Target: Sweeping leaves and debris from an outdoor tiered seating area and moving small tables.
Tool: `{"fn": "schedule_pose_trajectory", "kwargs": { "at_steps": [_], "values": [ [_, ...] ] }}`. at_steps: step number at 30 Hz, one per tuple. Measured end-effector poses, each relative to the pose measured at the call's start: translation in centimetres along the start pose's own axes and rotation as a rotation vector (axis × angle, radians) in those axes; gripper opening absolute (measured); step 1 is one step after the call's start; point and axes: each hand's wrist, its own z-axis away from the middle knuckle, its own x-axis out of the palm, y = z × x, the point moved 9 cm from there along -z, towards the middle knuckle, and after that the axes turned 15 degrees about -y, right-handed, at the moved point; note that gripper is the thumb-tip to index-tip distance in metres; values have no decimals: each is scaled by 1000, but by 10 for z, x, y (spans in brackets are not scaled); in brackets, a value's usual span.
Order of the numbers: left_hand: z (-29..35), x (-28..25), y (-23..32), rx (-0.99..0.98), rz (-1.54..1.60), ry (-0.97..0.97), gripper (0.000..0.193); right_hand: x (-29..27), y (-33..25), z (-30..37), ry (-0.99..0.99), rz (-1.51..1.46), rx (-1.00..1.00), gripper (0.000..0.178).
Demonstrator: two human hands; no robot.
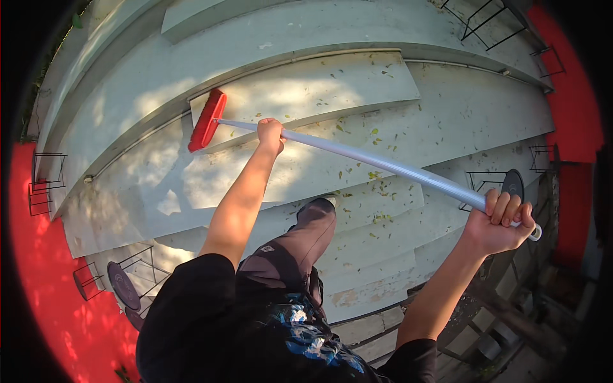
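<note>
A long-handled broom (pixel 383 164) slants across the view, its pale handle running from upper left to lower right. My left hand (pixel 271 135) wraps round the handle a short way from the head. Near the handle's end, my right hand (pixel 501 223) grips it with fingers curled over the top. The red broom head (pixel 207 120) is at the left end of a raised step (pixel 306 86); whether its bristles touch the surface I cannot tell. Small leaves (pixel 374 175) lie scattered over the steps below the handle.
Broad grey steps (pixel 440 115) curve across the scene, with drops at their edges. Black metal frames stand at the sides, one with a round dark seat (pixel 123 285) at lower left. Red flooring (pixel 70 300) borders the left, and a red surface (pixel 568 89) the right. My leg (pixel 306 239) is on the steps.
</note>
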Motion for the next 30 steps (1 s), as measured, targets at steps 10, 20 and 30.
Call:
{"fn": "schedule_pose_trajectory", "kwargs": {
  "at_steps": [10,20,30],
  "values": [
    [-3,219,-56,-182,-47,-128,35,-34,-95,-123,-180,63,-71,24],
    [2,362,-127,-201,-44,-208,33,-96,-167,-153,-146,172,-203,28],
    [-11,479,-212,-257,-437,-241,24,-220,-205,-159,100,214,-247,28]
  ]
}}
